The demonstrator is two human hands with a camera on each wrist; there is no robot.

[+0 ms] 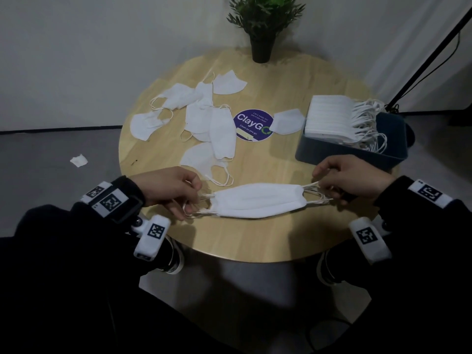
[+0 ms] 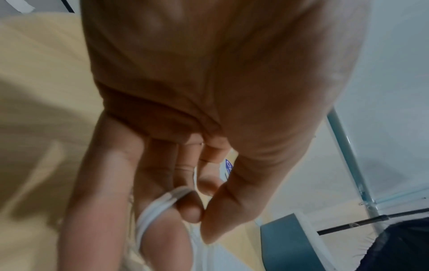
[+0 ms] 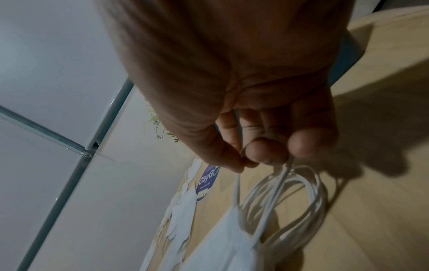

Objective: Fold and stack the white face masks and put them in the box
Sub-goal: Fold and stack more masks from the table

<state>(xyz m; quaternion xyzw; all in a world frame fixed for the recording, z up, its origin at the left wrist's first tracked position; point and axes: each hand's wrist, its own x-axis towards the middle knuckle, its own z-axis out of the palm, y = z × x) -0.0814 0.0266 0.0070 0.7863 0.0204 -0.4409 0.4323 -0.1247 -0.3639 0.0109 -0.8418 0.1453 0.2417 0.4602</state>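
A small stack of folded white masks lies stretched near the table's front edge. My left hand pinches the stack's left ear loops between thumb and fingers. My right hand pinches the right ear loops the same way. Several loose white masks lie spread over the table's left half. One more mask rests beside the box. The dark blue box at the right holds a thick stack of folded masks, their loops hanging over its far side.
The round wooden table carries a purple round sticker at its centre and a potted plant at the back. A scrap of white paper lies on the floor at left. A black stand leans at right.
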